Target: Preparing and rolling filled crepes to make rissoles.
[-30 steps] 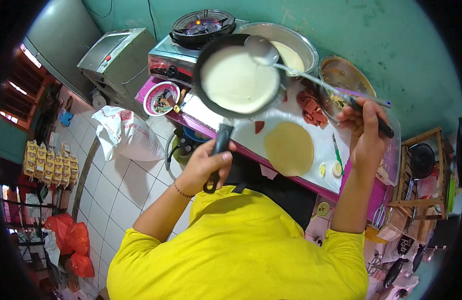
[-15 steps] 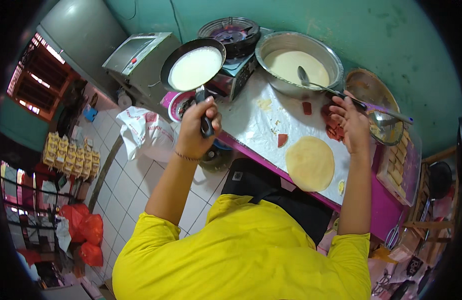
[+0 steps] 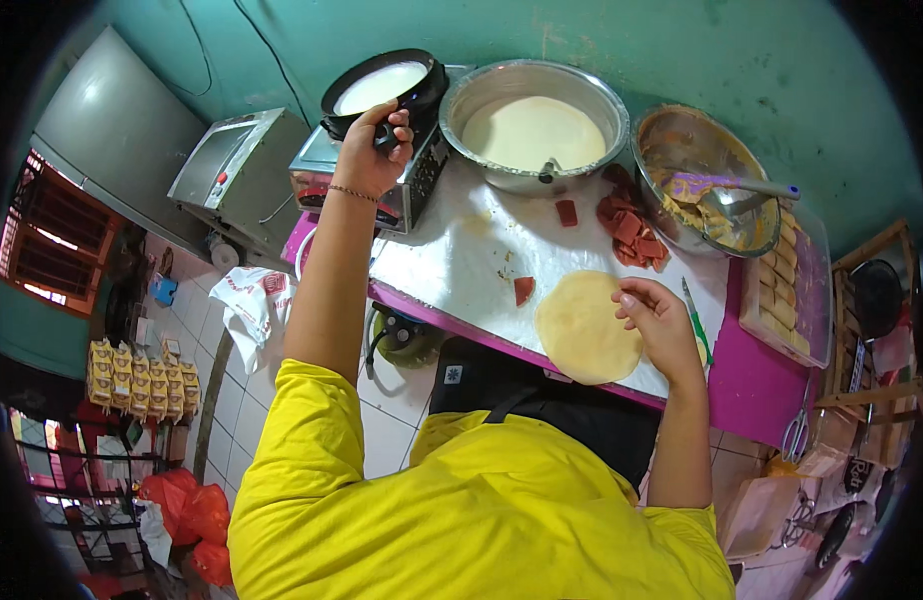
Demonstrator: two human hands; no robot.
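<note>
Head view: At the upper left of the frame, my left hand is clenched round the handle of the black pan, presumably to keep skin off its wall. The pan holds pale batter over the stove. Right of centre, my right hand is released, fingers loosely curled, at the round crepe's right edge (contact cannot be confirmed). The crepe lies on the white sheet, likely for cleanliness. The steel pot, upper centre, stands beside the stove, apparently for reach.

head-worn fisheye, steeply downward
</note>
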